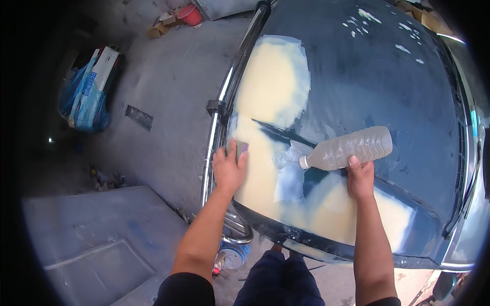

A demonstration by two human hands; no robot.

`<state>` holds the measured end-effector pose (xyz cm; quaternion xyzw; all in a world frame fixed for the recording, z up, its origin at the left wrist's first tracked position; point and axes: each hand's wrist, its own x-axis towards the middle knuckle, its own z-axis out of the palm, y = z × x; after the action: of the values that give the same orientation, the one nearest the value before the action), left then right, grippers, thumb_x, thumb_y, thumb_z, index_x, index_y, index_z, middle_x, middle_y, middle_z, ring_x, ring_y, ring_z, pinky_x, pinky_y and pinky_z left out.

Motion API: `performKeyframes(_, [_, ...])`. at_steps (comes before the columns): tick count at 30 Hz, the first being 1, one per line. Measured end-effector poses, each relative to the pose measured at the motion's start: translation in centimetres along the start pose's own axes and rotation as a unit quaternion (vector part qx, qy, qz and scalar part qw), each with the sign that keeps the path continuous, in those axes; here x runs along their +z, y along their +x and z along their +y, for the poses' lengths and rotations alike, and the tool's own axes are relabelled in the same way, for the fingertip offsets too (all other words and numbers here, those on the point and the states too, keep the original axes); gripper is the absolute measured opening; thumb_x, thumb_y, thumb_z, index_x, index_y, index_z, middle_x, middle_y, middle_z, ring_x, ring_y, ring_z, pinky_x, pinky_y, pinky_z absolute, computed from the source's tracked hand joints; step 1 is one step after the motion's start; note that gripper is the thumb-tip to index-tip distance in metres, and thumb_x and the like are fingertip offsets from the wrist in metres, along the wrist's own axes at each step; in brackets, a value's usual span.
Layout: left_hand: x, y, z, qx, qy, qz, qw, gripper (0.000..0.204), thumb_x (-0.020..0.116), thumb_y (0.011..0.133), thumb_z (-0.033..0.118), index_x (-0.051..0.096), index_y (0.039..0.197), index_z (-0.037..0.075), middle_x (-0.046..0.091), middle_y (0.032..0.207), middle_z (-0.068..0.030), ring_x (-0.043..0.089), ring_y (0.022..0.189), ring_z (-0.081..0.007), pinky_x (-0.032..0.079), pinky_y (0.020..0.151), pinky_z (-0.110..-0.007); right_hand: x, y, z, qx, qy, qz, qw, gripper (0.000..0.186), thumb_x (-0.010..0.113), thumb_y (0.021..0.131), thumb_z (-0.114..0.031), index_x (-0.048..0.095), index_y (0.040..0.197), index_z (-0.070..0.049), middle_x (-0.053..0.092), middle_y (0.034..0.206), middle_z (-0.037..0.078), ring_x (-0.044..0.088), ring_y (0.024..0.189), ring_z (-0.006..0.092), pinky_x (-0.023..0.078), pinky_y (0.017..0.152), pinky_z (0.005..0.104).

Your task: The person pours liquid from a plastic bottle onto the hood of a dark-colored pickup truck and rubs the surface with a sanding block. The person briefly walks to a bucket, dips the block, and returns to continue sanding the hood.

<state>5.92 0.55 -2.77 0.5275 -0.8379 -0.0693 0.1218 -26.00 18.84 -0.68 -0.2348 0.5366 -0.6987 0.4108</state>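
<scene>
A dark car hood (357, 92) lies before me, with large cream filler patches (273, 76) along its front and near side. My left hand (228, 171) is closed around a small grey-purple sanding block (243, 147), which rests on the filler by the hood's front edge. In my right hand (361, 179) is a clear ribbed plastic bottle (354, 147), tipped nearly level with its white neck pointing left. Clear liquid (282, 159) shows on the filler just beyond the neck. The fingers behind the bottle are partly hidden.
A chrome bar (219, 130) runs along the hood's front. Beyond it on the grey floor are a red bucket (190, 15), cardboard, and a white vehicle part (105, 69) with blue plastic. A large grey panel (97, 224) lies lower left; a can (233, 257) stands below the bar.
</scene>
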Motion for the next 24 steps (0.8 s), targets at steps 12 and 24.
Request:
performKeyframes(12, [0.5,4.5,1.3,-0.016,0.027,0.017,0.999,0.059,0.059,0.093,0.044,0.055,0.139,0.007,0.055,0.118,-0.0198,0.053,0.104,-0.0369,0.045,0.090,-0.048,0.8,-0.4,-0.4,0.008,0.010,-0.001,1.000,0.059,0.076,0.089,-0.035,0.050,0.132,-0.005,0.061,0.123,0.005,0.058,0.110,0.0162,0.045,0.091,0.0316])
performKeyframes(24, [-0.2,5.9,2.6,-0.060,0.034,-0.023,0.997,0.057,0.054,0.098,0.043,0.052,0.142,0.008,0.055,0.121,-0.0193,0.053,0.110,-0.0370,0.044,0.096,-0.050,0.6,-0.5,-0.2,0.000,0.019,-0.013,1.000,0.056,0.075,0.090,-0.033,0.051,0.131,-0.004,0.062,0.122,0.006,0.059,0.109,0.0164,0.046,0.091,0.0322])
